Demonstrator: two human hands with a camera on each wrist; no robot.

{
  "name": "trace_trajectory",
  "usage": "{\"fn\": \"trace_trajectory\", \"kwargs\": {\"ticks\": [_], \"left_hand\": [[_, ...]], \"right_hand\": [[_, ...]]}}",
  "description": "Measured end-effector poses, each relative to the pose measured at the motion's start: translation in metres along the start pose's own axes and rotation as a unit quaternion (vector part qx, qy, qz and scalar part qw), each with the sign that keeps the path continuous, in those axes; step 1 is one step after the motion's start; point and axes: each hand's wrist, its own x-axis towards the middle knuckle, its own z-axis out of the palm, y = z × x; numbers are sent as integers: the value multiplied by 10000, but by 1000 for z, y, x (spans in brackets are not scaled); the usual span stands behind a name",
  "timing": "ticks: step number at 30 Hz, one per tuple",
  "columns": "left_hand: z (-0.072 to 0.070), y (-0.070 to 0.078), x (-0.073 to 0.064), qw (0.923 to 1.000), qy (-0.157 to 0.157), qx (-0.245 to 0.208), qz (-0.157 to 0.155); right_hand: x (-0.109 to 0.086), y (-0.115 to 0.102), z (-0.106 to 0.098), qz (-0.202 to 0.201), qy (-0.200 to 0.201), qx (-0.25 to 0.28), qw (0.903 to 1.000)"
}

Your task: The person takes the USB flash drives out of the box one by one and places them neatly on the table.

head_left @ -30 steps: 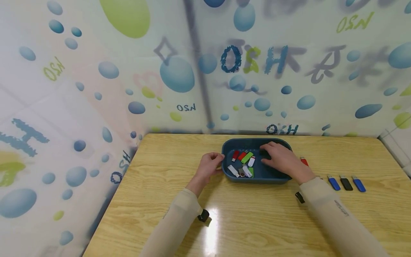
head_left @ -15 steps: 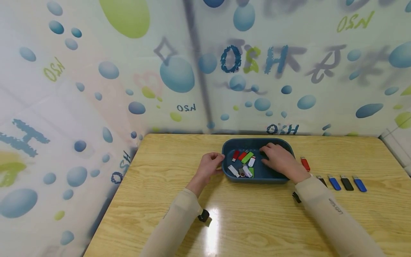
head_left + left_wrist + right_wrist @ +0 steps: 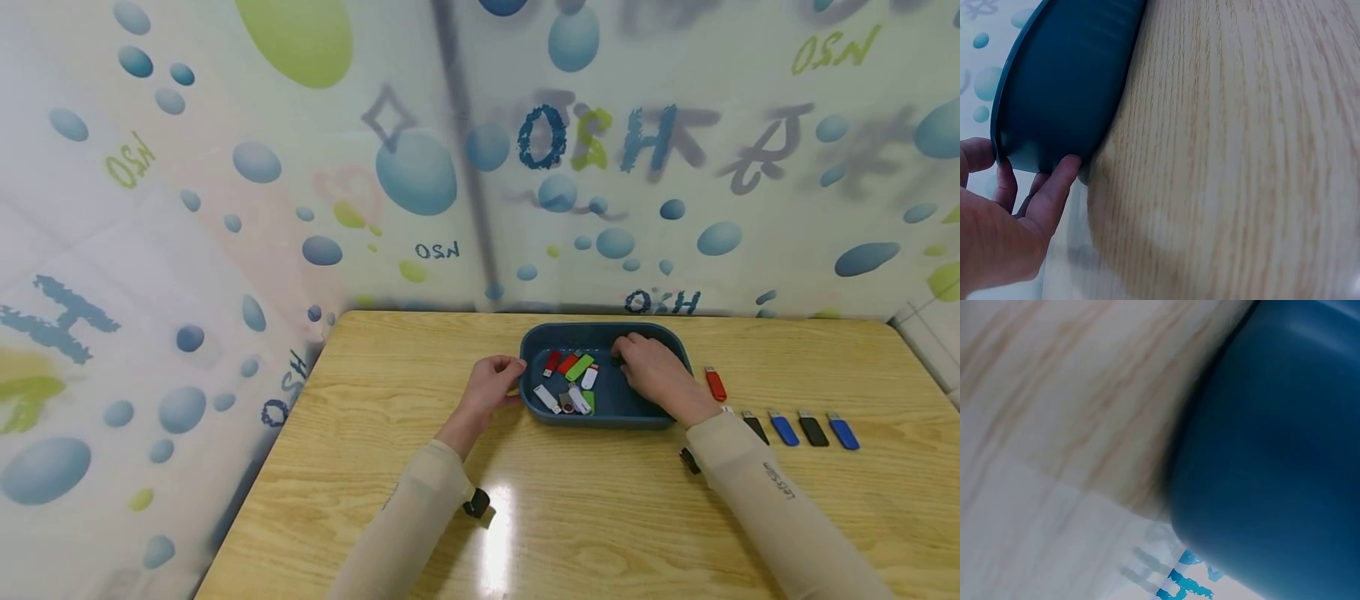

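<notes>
— How do the fingers of the right hand stand?
— Bent and narrow, down inside the blue bin. There's something dark at the tips, but I can't tell whether they hold it; the right wrist view mostly shows the bin's side.
— And the left hand?
— It grips the bin's left end: tips at the rim, more fingers bent against the outside of the end wall.
— What lies near them in the bin?
— USB sticks, loosely clustered between the two hands' fingers. Closest to the right fingers is a white-and-red stick, then a bright green stick beside a red stick. A dark red stick is nearer the left fingers. Closer to the person sit two white sticks, a brown-and-silver stick and a partly hidden green one.
— Outside the bin?
— Right of the right fingers, past the wall, a lone red drive lies on the bench. Farther right and closer to the person runs a row: black, blue, black, blue.
— Anything in the way?
— The bin's right wall stands between the right fingers and that row, and the right sleeve crowds its left end. Beyond all the fingers rises a patterned backdrop.
</notes>
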Motion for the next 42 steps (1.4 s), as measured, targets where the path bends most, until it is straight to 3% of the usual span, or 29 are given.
{"fn": "trace_trajectory", "kwargs": {"ticks": [15, 24, 35, 42], "left_hand": [[1, 0, 0, 10000, -9, 16, -40], [1, 1, -1, 10000, -15, 44, -36], [0, -2, 2, 10000, 4, 30, -53], [0, -1, 0, 10000, 21, 18, -83]], "right_hand": [[0, 0, -4, 264, -337, 40, 9991], [-8, -7, -19, 523, -45, 195, 9984], [-27, -6, -39, 333, 502, 444, 9972], [-39, -4, -54, 657, 597, 769, 9931]]}}
